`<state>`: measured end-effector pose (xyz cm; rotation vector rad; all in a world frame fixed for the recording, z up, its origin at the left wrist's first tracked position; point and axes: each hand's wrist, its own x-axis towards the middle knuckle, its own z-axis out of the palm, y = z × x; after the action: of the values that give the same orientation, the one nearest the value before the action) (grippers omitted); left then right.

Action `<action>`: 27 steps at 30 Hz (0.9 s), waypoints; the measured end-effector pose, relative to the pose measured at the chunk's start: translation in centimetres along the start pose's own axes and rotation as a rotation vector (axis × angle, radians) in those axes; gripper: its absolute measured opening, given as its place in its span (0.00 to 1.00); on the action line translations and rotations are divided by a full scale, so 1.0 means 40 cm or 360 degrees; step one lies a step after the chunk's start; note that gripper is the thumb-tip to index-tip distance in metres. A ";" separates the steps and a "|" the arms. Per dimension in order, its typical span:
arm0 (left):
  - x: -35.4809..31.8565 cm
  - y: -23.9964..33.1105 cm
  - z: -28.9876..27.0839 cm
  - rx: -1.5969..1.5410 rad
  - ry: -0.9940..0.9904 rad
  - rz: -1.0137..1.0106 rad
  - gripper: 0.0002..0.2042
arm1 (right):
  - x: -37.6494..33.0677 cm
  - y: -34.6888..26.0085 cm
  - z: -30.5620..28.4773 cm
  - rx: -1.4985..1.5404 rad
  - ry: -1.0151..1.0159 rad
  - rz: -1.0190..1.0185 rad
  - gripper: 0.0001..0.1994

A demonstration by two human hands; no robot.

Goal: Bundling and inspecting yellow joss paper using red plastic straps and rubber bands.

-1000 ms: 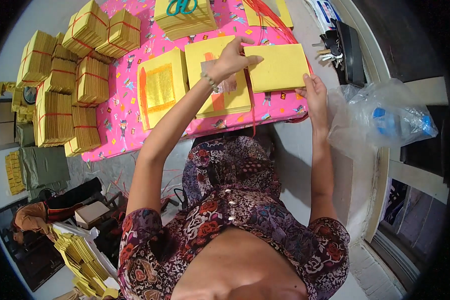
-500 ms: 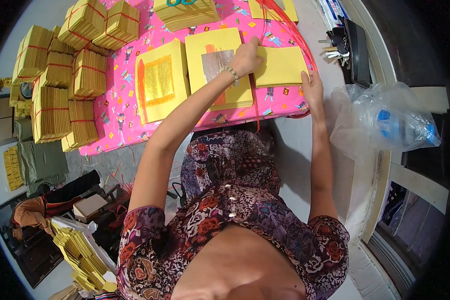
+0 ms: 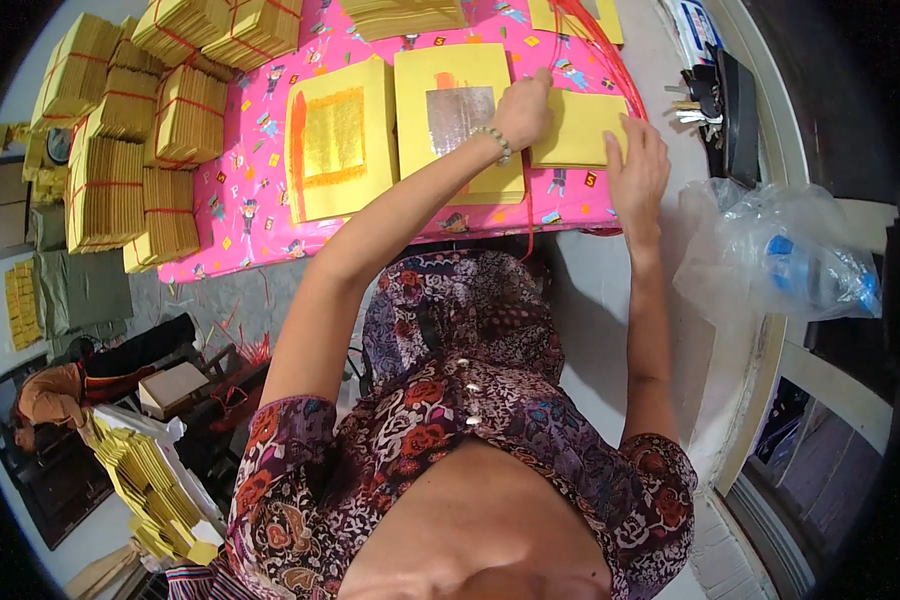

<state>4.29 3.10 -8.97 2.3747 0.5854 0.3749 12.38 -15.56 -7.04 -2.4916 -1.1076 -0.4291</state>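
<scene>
Small printed figures and scattered single letters cover the pink tablecloth (image 3: 245, 240), and a blue label shows on one bottle inside the clear plastic bag (image 3: 810, 265), well to the right of the silver-patched stack (image 3: 457, 115). That yellow stack, one of its kind on the near part of the table, carries a silver square over an orange-red streak. One gold-patched stack (image 3: 335, 135) lies just to its left; beyond that, farther left, stand at least eight yellow paper bundles (image 3: 105, 190), several visibly tied with red bands. One thick yellow stack (image 3: 405, 15) sits behind it, and red strands (image 3: 600, 45) run behind it to the right, near one bunch of keys (image 3: 705, 108) and one black case (image 3: 740, 115). Just right of the silver-patched stack is one folded yellow paper (image 3: 575, 130), between the two hands. The left hand (image 3: 523, 112), with one beaded bracelet (image 3: 495, 140) at its wrist, is half-curled at the paper's left edge; its grip is hidden. The right hand (image 3: 638, 175) is loosely spread, thumb apart from fingers, at the right edge; whether it touches I cannot tell.
</scene>
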 end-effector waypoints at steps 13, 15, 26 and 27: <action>-0.082 0.007 -0.094 0.0056 0.0207 0.0241 0.22 | -0.008 -0.014 0.057 -0.0029 -0.0329 -0.0245 0.20; -0.147 -0.004 -0.147 -0.0071 0.0059 0.0124 0.20 | -0.002 -0.010 0.060 -0.0014 -0.0356 -0.0243 0.20; -0.400 -0.114 -0.255 0.0325 -0.0040 0.0272 0.19 | -0.005 -0.189 -0.053 0.0618 -0.0401 -0.0912 0.14; -0.402 -0.120 -0.251 0.0321 -0.0043 0.0269 0.19 | -0.015 -0.205 -0.046 0.0617 -0.0407 -0.0912 0.14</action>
<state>-15.08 3.70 -6.44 2.6285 0.4281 0.3722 5.56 -11.72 -3.89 -1.9019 -1.8168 -0.0273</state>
